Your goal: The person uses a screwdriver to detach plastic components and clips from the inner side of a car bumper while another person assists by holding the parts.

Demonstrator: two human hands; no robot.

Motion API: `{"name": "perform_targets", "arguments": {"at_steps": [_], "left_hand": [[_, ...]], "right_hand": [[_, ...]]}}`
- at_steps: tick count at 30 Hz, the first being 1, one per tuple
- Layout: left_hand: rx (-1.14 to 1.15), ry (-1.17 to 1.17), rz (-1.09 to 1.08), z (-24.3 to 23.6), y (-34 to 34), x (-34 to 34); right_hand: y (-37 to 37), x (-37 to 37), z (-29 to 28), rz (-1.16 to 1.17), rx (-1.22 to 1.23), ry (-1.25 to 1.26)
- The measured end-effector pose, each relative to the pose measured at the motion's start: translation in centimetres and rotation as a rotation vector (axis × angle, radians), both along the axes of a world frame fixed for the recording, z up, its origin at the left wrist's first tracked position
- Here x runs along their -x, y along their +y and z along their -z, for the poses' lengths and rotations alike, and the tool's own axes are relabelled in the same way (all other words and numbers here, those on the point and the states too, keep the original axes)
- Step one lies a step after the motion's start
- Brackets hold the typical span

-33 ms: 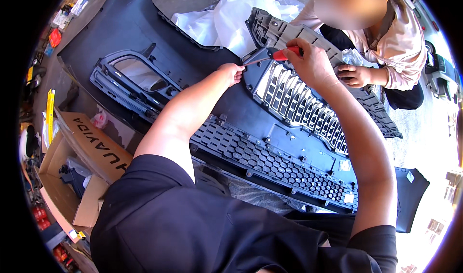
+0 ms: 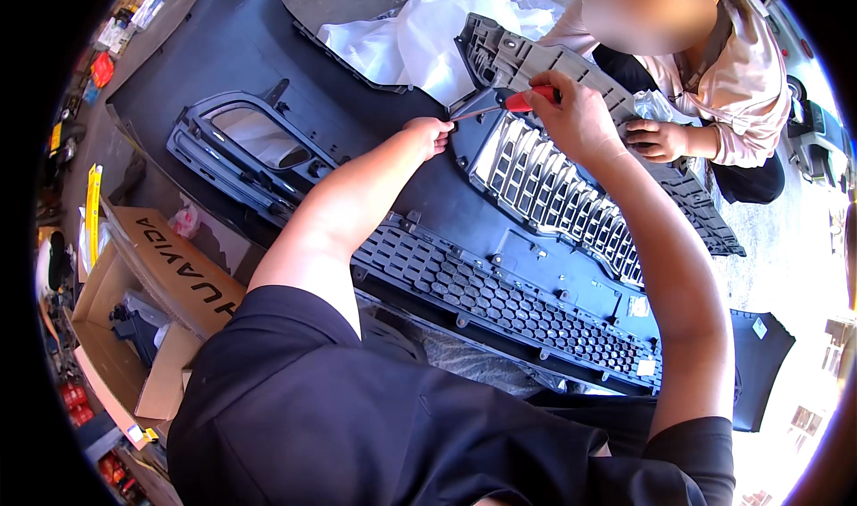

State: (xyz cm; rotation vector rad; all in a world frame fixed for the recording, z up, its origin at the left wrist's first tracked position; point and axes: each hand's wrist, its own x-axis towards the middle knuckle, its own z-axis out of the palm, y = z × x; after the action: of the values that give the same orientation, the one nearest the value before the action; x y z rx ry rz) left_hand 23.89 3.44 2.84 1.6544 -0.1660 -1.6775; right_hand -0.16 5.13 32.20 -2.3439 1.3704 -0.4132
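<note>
My one wide view looks down and forward from my head, close above: my shirt (image 2: 357,417) fills six o'clock, my fingers (image 2: 438,130) sit toward twelve.

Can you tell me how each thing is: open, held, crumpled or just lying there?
Red-handled screwdriver: held, shaft pointing toward the left hand
Right hand: closed around the handle
Left hand: near the shaft's end, grip unclear
Dark bumper: lying down
Cardboard box: open, things inside
White sheet: crumpled
Co-worker's hand: resting on the grey panel
</note>
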Motion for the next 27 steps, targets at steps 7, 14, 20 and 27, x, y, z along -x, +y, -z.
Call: {"name": "perform_targets", "arguments": {"at_steps": [7,14,20,27], "left_hand": [[0.045,-0.033,-0.034,-0.8,0.7,0.8],[0.076,0.038,0.069,-0.1,0.9,-1.1],[0.067,-0.02,0.06,-0.3,0.6,-0.5],[0.042,-0.026,0.044,-0.3,0.5,-0.4]], "right_hand": [[-1.4,-2.0,0.7,-0.092,0.05,0.132],[-1.3,-5.0,-1.3,-0.139,0.016,0.231],[-2.3,-5.9,-0.3,-0.17,0.056,0.294],[-2.1,-6.6,0.1,-0.223,0.051,0.275]]}}
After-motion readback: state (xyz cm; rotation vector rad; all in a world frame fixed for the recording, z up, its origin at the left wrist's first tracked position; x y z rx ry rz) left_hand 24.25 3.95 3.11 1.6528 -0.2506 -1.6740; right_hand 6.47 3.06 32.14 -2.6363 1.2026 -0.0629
